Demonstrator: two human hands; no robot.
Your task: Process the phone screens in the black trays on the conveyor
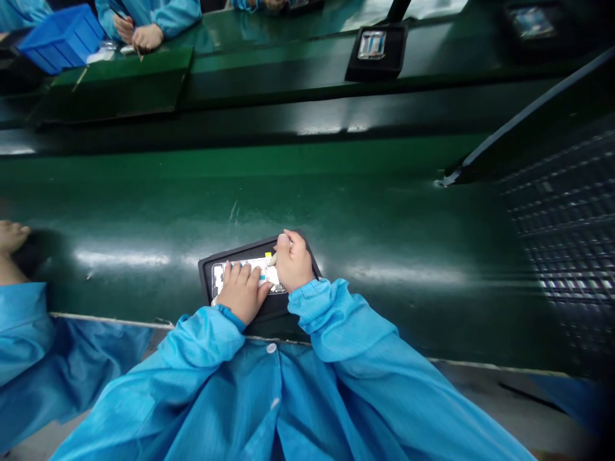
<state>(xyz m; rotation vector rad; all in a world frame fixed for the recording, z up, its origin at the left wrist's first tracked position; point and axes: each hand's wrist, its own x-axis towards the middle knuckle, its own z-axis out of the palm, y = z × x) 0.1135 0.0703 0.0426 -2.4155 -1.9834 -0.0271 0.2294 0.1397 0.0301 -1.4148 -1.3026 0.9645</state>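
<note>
A black foam tray [205, 272] lies slightly skewed near the front edge of the bench. In it is a flat, white and silver phone-like assembly [218, 276] with dark and blue patches, and a small yellow tab [268, 255] at its far edge. My left hand [241, 293] rests on the assembly, fingers stretched out flat over its middle. My right hand [293, 264] is closed above its right end, gripping a small pale pointed tool [273, 260] whose tip is directed at the assembly. Most of that tool is hidden in the fist.
A neighbour's hand [13, 237] is at the left edge. Across the bench [384, 211], a co-worker's hands [147, 37] work beside a blue bin [62, 40]. Another black tray [377, 54] stands on the raised far line. A dark ribbed rack [567, 256] is on the right.
</note>
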